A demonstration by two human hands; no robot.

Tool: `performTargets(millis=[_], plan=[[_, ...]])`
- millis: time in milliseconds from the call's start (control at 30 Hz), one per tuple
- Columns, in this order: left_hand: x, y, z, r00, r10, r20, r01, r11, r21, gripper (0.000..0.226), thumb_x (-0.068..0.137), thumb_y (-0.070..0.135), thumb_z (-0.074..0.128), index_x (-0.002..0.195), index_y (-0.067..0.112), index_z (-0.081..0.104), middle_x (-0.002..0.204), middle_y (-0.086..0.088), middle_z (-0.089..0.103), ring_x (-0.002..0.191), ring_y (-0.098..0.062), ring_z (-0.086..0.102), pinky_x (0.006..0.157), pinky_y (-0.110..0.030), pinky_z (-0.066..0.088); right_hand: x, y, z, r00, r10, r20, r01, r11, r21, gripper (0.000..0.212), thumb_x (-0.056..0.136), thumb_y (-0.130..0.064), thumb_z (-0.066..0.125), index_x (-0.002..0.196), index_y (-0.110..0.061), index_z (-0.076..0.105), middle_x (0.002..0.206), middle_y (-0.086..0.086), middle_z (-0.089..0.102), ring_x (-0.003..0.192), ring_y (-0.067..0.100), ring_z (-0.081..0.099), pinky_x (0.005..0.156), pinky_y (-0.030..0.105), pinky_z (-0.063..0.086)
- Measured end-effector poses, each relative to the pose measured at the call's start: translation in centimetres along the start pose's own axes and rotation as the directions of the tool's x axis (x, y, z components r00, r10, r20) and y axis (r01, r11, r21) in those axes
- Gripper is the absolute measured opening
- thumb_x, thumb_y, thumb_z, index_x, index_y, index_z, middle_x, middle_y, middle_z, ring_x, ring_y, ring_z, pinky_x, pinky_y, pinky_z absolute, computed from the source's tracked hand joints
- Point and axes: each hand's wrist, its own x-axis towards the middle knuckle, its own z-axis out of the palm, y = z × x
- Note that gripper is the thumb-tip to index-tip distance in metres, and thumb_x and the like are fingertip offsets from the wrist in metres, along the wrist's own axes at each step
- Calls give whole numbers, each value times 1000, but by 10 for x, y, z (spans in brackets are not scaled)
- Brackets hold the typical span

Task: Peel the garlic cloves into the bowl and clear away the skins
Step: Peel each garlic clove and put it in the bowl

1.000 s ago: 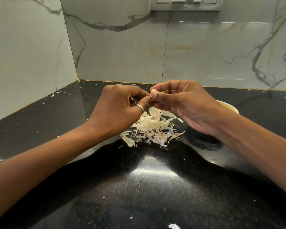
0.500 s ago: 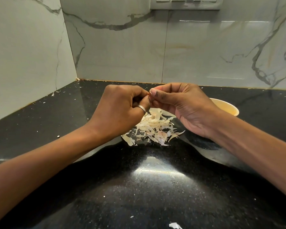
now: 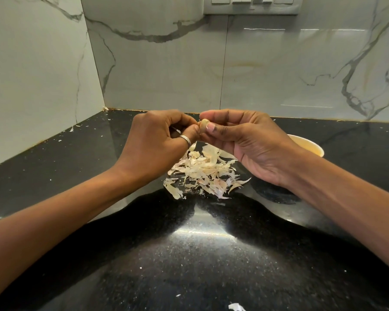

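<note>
Frame centre: garlic clove [image 3: 203, 127] pinched betw. thumb + forefinger of right hand [image 3: 252, 142], also nipped by curled left hand [image 3: 157, 144]. Just below, skins [image 3: 204, 173] heaped on counter [image 3: 189, 254]. Mid-right, bowl [image 3: 310, 145] partly hidden by right wrist.

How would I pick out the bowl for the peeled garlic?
Look at the black countertop below the marbled wall. Just behind the person's right hand, to the right of the pile of skins, peeks the bowl. It is the only round, cream-coloured vessel there; the skins are loose papery flakes.
</note>
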Motion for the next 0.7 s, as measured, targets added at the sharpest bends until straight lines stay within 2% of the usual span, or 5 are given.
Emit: performTargets(millis=[200, 367, 533, 633, 700], plan=[[1, 2, -1, 1000, -8, 9, 9, 1000, -18, 10, 90, 28, 75, 100, 25, 77, 80, 18, 71, 65, -7, 68, 58, -21, 55, 1, 2, -1, 999, -39, -1, 38, 996, -79, 35, 86, 18, 62, 118, 6, 68, 100, 17, 72, 91, 21, 75, 86, 28, 61], [1, 2, -1, 1000, -16, 3, 17, 1000, -25, 13, 89, 30, 77, 101, 24, 78, 82, 17, 72, 65, -7, 69, 59, -26, 56, 0, 3, -2, 996, -91, 15, 92, 970, -225, 33, 88, 12, 65, 121, 4, 68, 107, 18, 74, 93, 22, 75, 86, 32, 63], [1, 1, -1, 1000, 6, -19, -6, 1000, -25, 18, 89, 34, 76, 105, 25, 76, 84, 17, 72, 71, -5, 70, 63, -23, 57, 0, 5, -2, 988, -155, 26, 152, 893, -423, 25, 91, 6, 68, 116, 1, 66, 113, 24, 71, 91, 22, 75, 76, 27, 63], [0, 1, -1, 999, 39, -14, -39, 999, -3, 18, 89, 33, 77, 104, 23, 77, 82, 15, 72, 71, -4, 70, 61, -20, 57, 0, 5, -4, 981, -187, 53, 189, 851, -491, 22, 90, 4, 70, 111, -1, 69, 107, 20, 74, 95, 25, 75, 83, 31, 63], [0, 0, -1, 999, 50, -15, -50, 999, 12, 18, 89, 32, 77, 104, 23, 78, 83, 13, 74, 68, -7, 70, 60, -25, 57, 0, 6, -6, 975, -211, 66, 212, 810, -547, 24, 87, 1, 75, 111, -4, 71, 103, 14, 77, 97, 26, 75, 90, 34, 62]])
